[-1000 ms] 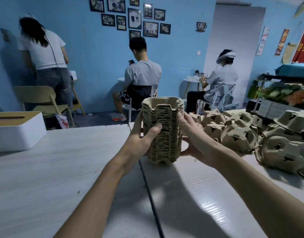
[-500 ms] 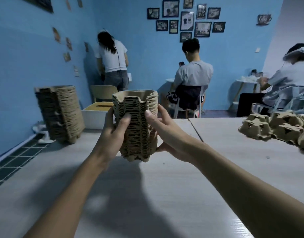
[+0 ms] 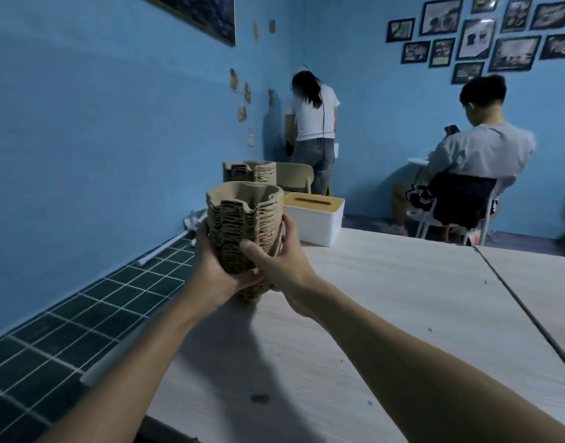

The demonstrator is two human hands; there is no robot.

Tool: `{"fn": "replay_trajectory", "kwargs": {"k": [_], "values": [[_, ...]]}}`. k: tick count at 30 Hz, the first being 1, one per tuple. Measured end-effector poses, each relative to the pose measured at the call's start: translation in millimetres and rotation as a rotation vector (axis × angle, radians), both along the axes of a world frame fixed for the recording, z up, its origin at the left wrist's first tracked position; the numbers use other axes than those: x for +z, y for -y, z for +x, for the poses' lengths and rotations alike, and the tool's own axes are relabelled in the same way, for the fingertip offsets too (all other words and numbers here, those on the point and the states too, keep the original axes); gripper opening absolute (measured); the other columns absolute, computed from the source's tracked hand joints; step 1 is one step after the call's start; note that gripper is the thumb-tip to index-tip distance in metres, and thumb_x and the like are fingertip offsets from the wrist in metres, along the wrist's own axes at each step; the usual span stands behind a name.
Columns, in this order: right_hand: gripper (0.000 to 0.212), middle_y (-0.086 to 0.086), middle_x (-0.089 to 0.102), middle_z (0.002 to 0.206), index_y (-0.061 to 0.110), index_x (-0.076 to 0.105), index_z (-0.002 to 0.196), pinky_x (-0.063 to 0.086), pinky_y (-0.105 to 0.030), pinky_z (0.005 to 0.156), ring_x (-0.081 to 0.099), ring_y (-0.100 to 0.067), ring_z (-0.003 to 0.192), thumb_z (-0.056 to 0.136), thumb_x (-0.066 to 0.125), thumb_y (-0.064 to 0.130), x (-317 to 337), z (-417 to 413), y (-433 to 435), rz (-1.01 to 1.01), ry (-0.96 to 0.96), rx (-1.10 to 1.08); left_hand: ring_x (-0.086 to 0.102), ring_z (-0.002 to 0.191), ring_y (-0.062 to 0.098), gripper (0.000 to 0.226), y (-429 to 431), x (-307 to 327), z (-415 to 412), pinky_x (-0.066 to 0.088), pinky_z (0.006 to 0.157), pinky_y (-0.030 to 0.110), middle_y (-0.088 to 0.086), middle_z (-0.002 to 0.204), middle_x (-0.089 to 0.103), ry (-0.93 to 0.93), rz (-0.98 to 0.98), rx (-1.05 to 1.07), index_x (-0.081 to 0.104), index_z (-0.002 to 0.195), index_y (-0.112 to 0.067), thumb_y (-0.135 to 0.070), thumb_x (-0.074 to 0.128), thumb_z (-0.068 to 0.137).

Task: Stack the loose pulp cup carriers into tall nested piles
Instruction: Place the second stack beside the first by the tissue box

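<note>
A tall nested pile of brown pulp cup carriers [image 3: 243,219] is held upright between both hands, near the table's left edge. My left hand [image 3: 212,266] grips its left side and cups under the bottom. From the right, my right hand [image 3: 276,263] grips it, thumb across the front. Whether the pile touches the table [image 3: 354,314] I cannot tell. Behind it, a second tall nested pile of carriers [image 3: 251,172] stands at the table's far left corner, partly hidden by the held pile.
A white box with a slotted wooden lid [image 3: 313,215] sits on the table just right of the far pile. The table's left edge drops to a dark tiled floor [image 3: 83,321]. Two people [image 3: 311,123] are at the back near the blue wall.
The view and both hands have swung left with the pile. The loose carriers on the right have left the frame, and the far pile now sits right behind the held one.
</note>
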State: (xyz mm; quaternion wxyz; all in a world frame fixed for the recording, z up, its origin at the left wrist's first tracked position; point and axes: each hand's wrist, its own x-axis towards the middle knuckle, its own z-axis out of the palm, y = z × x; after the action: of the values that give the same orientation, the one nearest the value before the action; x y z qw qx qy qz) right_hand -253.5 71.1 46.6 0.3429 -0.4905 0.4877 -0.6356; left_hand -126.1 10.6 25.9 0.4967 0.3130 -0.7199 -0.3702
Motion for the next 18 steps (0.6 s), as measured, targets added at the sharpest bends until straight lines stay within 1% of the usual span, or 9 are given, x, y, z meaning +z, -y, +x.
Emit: {"fn": "replay_trajectory", "kwargs": {"k": [1,3,5,8,10,12,14,15,18], "values": [[0.08,0.0,0.053,0.134,0.05,0.032,0.128,0.054,-0.052,0.093,0.054,-0.021,0.122,0.069,0.084,0.032,-4,4,6,0.0,-0.009,-0.019,0.056,0.116,-0.004,0.111,3,-3,2,0.051,0.09,0.015,-0.014,0.13,0.051,-0.007,0.012,0.0,0.024,0.132,-0.04,0.004,0.093,0.057],[0.087,0.0,0.05,0.135,0.053,0.033,0.129,0.054,-0.051,0.094,0.051,-0.021,0.124,0.058,0.082,0.041,-14,8,19,0.006,-0.057,-0.071,0.055,0.117,0.003,0.115,7,-7,5,0.048,0.095,0.021,-0.01,0.13,0.051,0.001,0.051,0.0,0.017,0.145,-0.029,0.004,0.091,0.062],[0.095,0.002,0.045,0.136,0.054,0.029,0.132,0.052,-0.051,0.097,0.047,-0.021,0.127,0.053,0.081,0.047,-22,8,27,0.021,-0.12,-0.111,0.056,0.116,0.007,0.113,16,-13,7,0.047,0.099,0.031,-0.012,0.126,0.053,0.026,0.074,0.021,0.018,0.143,-0.026,-0.006,0.094,0.062],[0.109,0.003,0.04,0.14,0.042,0.027,0.141,0.048,-0.049,0.103,0.044,-0.021,0.13,0.047,0.082,0.051,-31,3,36,0.076,-0.165,-0.114,0.055,0.121,0.013,0.106,29,-20,8,0.049,0.102,0.038,-0.01,0.126,0.052,0.048,0.08,0.077,0.023,0.137,-0.031,-0.022,0.096,0.06],[0.111,0.002,0.043,0.141,0.032,0.03,0.143,0.046,-0.047,0.105,0.046,-0.021,0.129,0.049,0.085,0.051,-36,2,41,0.118,-0.149,-0.1,0.049,0.124,0.012,0.11,34,-26,9,0.048,0.097,0.023,-0.006,0.132,0.048,0.019,0.071,0.104,0.026,0.142,-0.031,-0.027,0.095,0.057],[0.105,0.003,0.046,0.139,0.031,0.033,0.14,0.047,-0.046,0.105,0.048,-0.02,0.127,0.052,0.087,0.048,-39,5,46,0.122,-0.137,-0.091,0.051,0.111,0.001,0.098,35,-32,10,0.045,0.078,0.005,-0.012,0.122,0.05,-0.029,0.087,0.143,0.032,0.138,-0.035,-0.027,0.093,0.062],[0.108,0.006,0.048,0.136,0.033,0.035,0.138,0.049,-0.045,0.102,0.051,-0.02,0.125,0.045,0.084,0.055,-42,9,54,0.121,-0.133,-0.107,0.049,0.097,-0.01,0.08,35,-38,11,0.046,0.066,0.003,-0.025,0.11,0.048,-0.044,0.113,0.175,0.034,0.13,-0.038,-0.023,0.087,0.073],[0.109,0.007,0.05,0.134,0.032,0.036,0.138,0.051,-0.045,0.1,0.053,-0.02,0.123,0.044,0.083,0.056,-43,9,58,0.12,-0.131,-0.125,0.049,0.095,-0.013,0.075,36,-40,12,0.046,0.065,0.004,-0.028,0.108,0.048,-0.049,0.124,0.185,0.035,0.131,-0.037,-0.022,0.085,0.077],[0.103,0.005,0.055,0.132,0.028,0.038,0.139,0.051,-0.045,0.099,0.056,-0.021,0.12,0.051,0.088,0.046,-42,9,68,0.135,-0.135,-0.16,0.052,0.101,-0.011,0.081,43,-44,13,0.045,0.074,0.004,-0.022,0.114,0.053,-0.083,0.155,0.178,0.034,0.144,-0.027,-0.024,0.083,0.079]]}}
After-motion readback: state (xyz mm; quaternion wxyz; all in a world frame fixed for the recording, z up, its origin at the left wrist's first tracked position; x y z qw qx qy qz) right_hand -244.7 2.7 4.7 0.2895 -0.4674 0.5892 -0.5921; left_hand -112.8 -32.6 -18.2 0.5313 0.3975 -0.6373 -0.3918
